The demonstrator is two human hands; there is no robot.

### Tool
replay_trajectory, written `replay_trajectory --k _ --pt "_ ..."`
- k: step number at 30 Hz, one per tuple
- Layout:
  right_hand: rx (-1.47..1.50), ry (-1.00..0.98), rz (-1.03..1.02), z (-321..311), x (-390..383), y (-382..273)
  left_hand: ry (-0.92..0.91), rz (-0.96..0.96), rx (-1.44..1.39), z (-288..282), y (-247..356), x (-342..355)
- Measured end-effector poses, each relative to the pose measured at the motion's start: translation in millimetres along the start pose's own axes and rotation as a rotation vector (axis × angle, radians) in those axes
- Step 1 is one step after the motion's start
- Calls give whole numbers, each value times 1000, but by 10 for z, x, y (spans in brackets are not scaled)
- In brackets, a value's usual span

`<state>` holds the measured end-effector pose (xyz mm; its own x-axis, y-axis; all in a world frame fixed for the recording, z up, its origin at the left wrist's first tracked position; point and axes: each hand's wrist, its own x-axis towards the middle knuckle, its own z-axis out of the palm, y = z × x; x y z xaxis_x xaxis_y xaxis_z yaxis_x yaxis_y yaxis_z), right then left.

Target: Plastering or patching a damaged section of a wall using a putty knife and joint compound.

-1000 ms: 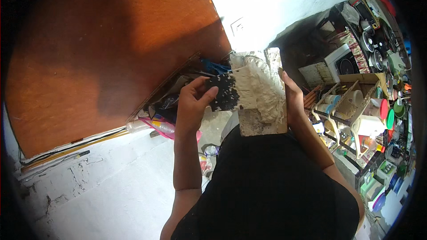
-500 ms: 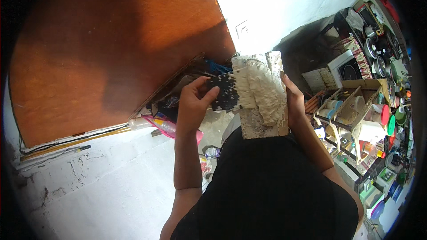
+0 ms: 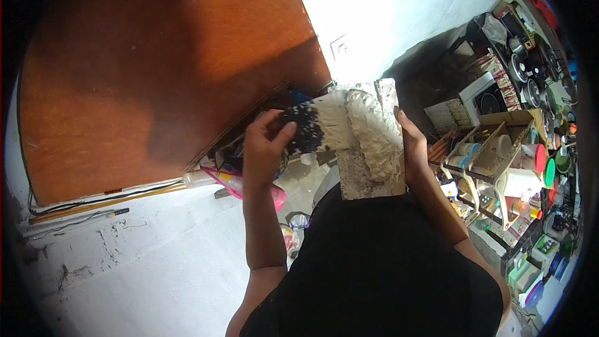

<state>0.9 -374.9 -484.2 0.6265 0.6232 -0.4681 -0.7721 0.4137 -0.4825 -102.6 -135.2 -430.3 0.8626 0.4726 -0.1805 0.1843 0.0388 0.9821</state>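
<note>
My left hand [image 3: 263, 143] pinches the black, white-speckled end of a flat plaster spreader [image 3: 303, 128] between thumb and fingers. The spreader's other end is coated with pale wet plaster and meets the board's left side. My right hand [image 3: 414, 145] grips the right edge of a plaster-stained board [image 3: 368, 186]; its thumb shows, while the other fingers are hidden beneath. A thick, lumpy ridge of plaster [image 3: 373, 140] runs lengthwise down the board. The board is held in front of my black-clothed torso.
A reddish-brown panel [image 3: 150, 87] fills the upper left. White wall [image 3: 156, 262] lies below it, another white wall [image 3: 399, 12] above the board. Crowded along the right are a rack [image 3: 493, 162] with containers, and pots [image 3: 533, 92]. A pink bag [image 3: 256, 190] lies past my left forearm.
My left hand has drawn the spreader a little to the left, so more of its plaster-coated face shows beside the ridge. The board has shifted slightly downward in my right hand.
</note>
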Motion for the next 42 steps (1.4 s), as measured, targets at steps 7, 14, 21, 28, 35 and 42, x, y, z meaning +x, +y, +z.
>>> replay_trajectory --k 7,14,21,28,35,42 --pt "-35 36 -32 -4 -41 -4 -43 -23 0 -33 51 -16" --pt "-48 8 -50 -6 -77 5 -38 18 -38 -32 -95 -43" --pt "-41 -19 -40 44 -18 -33 -40 -20 75 17 -68 -46" --pt "-68 146 67 177 -18 -145 2 -65 103 1 123 -88" --pt "58 -79 -30 -322 168 16 98 111 -574 -405 -127 113" --pt "-134 -117 -126 121 26 -164 638 1085 -213 -1022 1665 321"
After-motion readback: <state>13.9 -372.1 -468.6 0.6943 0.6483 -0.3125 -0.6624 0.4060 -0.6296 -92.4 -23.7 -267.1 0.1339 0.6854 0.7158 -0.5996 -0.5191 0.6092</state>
